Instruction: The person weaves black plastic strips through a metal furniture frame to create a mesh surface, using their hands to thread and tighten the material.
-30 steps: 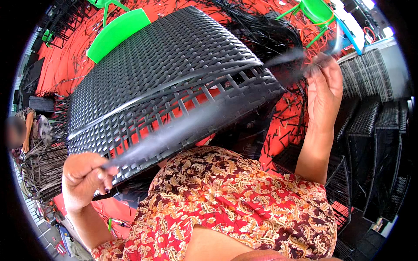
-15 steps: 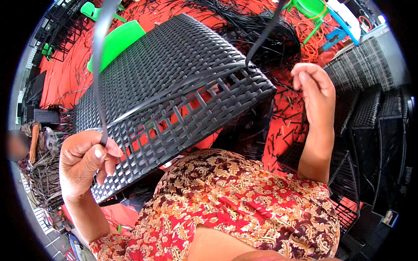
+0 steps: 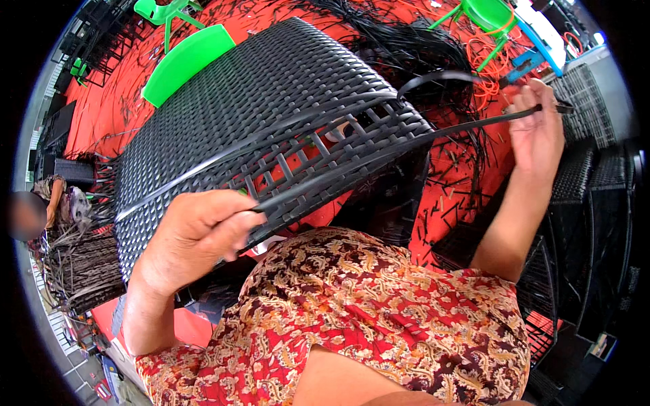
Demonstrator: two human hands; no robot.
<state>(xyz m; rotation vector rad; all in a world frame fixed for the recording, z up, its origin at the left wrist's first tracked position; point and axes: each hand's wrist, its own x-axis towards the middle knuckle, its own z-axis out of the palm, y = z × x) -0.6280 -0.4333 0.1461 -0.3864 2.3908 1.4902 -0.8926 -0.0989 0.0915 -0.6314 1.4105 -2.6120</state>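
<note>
A black woven panel (image 3: pixel 271 95) lies slanted before me, its surface a tight weave of flat plastic strips. Along its near side runs a row of open gaps crossed by short strips, with red floor showing through. My left hand (image 3: pixel 200 233) pinches a flat black plastic strip (image 3: pixel 474 124) over the panel's near edge. From there the strip stretches right, past the panel's corner, to my right hand (image 3: pixel 538 132), raised and closed on it. Another length of strip (image 3: pixel 433 76) arcs up out of the weave near the right corner, its far end blurred.
A green chair back (image 3: pixel 189 64) stands behind the panel. Tangled black strips (image 3: pixel 406 54) and orange cord (image 3: pixel 484 91) lie on the red floor beyond. Dark woven pieces (image 3: pixel 569 223) are stacked at right. At far left are a bundle of strips (image 3: pixel 81 271) and another person.
My left hand has moved right and inward over the panel's near edge. My right hand has swung outward to the right, now gripping a strip drawn across the edge; before, its strip was not visible.
</note>
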